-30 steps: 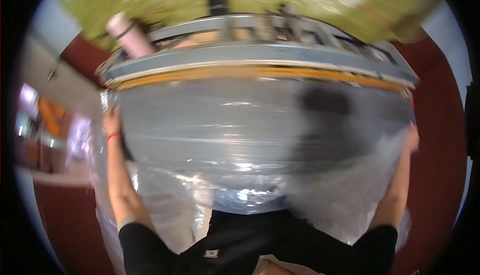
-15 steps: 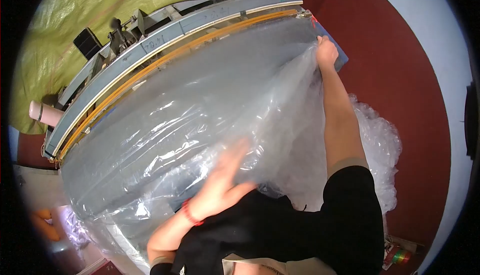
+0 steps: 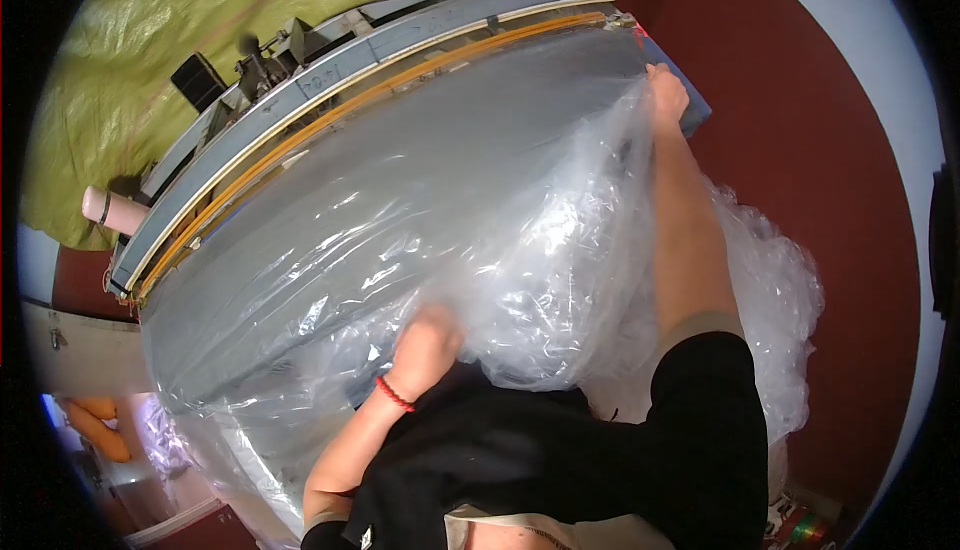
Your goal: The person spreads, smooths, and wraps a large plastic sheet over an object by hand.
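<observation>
Clear plastic film (image 3: pixel 330 240) lies over a grey surface that reaches from the machine's orange strip down to my body. At the surface's far right corner my right hand (image 3: pixel 667 95) is closed on the film, which bunches up below it. Near my waist, my left hand (image 3: pixel 428 340), with a red bracelet on the wrist, is closed at the film's near side, its fingertips smeared by motion. Crumpled film (image 3: pixel 550 280) puffs up between the two hands.
A grey metal frame (image 3: pixel 340 62) with an orange strip (image 3: pixel 370 98) runs along the far side. On it are a pink cylinder (image 3: pixel 115 211) and a black block (image 3: pixel 198 81). Yellow-green sheeting (image 3: pixel 130 70) lies behind. More film (image 3: pixel 775 300) hangs at the right over dark red floor.
My left hand has gone from spread fingers to closed and moved slightly down and left. The film between my hands has bunched up. My right hand still grips at the corner.
</observation>
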`<state>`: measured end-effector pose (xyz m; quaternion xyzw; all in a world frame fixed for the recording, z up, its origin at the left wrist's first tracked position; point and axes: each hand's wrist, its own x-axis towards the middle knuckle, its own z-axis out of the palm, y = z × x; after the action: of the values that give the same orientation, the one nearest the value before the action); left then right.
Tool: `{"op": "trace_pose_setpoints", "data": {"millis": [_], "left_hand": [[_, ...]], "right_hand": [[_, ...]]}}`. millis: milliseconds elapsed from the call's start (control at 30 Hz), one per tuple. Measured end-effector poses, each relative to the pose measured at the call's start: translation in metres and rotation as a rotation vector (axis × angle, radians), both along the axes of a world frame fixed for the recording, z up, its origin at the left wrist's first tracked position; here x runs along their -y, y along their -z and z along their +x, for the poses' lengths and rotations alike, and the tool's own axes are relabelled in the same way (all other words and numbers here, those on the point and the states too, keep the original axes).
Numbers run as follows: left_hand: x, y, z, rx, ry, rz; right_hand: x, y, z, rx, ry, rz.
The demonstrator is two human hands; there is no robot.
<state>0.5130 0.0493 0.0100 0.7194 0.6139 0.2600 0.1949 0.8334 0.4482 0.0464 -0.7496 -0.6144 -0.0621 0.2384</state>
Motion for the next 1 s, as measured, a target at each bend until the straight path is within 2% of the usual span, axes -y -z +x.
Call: {"op": "trace_pose_setpoints", "data": {"millis": [33, 67, 100, 167, 233, 267, 300, 367, 400, 433, 500, 567, 667, 733, 800, 867, 933, 967, 1000], "left_hand": [[0.0, -0.004, -0.005, 0.107, 0.168, -0.04], [0.01, -0.014, -0.008, 0.403, 0.038, -0.248], [0.012, -0.021, -0.018, 0.707, -0.018, -0.252], [0.019, -0.077, -0.026, 1.641, -0.212, -0.307], [0.028, -0.096, -0.053, 1.563, 0.054, -0.368], [0.033, -0.122, -0.047, 1.258, -0.045, -0.383], [0.036, -0.124, -0.043, 0.942, -0.031, -0.288], [0.049, -0.135, -0.047, -0.108, -0.142, -0.153], [0.054, -0.137, -0.051, -0.243, -0.228, -0.084], [0.06, -0.136, -0.059, -0.25, -0.265, -0.09], [0.076, -0.133, -0.086, -0.268, -0.505, 0.257], [0.098, -0.14, -0.108, -0.368, -0.708, 0.433], [0.139, -0.159, -0.141, -0.344, -0.904, 0.515], [0.168, -0.172, -0.175, -0.438, -0.96, 0.566], [0.203, -0.192, -0.217, -0.459, -1.093, 0.469], [0.235, -0.219, -0.273, -0.184, -1.082, 0.469], [0.272, -0.239, -0.343, 0.285, -1.26, 0.517], [0.295, -0.243, -0.391, 0.282, -1.398, 0.503], [0.285, -0.245, -0.395, -0.284, -1.425, 0.648]], "right_hand": [[0.001, 0.0, 0.0, -0.002, -0.01, 0.002], [0.002, 0.0, 0.001, -0.003, -0.016, 0.001], [0.001, 0.0, 0.001, -0.003, -0.025, -0.001], [-0.006, 0.0, 0.005, -0.008, -0.042, -0.055], [-0.001, -0.004, 0.0, 0.039, -0.043, -0.11], [-0.003, -0.002, 0.001, 0.033, -0.049, -0.094], [-0.005, 0.001, 0.004, 0.026, -0.054, -0.077], [-0.011, 0.009, 0.009, 0.048, -0.069, -0.046], [-0.012, 0.011, 0.01, 0.042, -0.077, -0.033], [-0.012, 0.011, 0.011, 0.036, -0.086, -0.018], [-0.012, 0.012, 0.011, 0.076, -0.076, -0.01], [-0.018, 0.018, 0.016, 0.084, -0.114, 0.024], [-0.013, 0.014, 0.009, 0.133, -0.106, 0.024], [-0.01, 0.01, 0.004, 0.162, -0.116, 0.026], [-0.002, 0.004, -0.001, 0.128, -0.106, 0.028], [-0.003, 0.004, 0.001, 0.114, -0.116, 0.028], [-0.006, 0.006, 0.002, 0.096, -0.108, 0.046], [-0.006, 0.008, 0.004, 0.094, -0.113, 0.048], [-0.007, 0.008, 0.006, 0.091, -0.111, 0.048]]}}
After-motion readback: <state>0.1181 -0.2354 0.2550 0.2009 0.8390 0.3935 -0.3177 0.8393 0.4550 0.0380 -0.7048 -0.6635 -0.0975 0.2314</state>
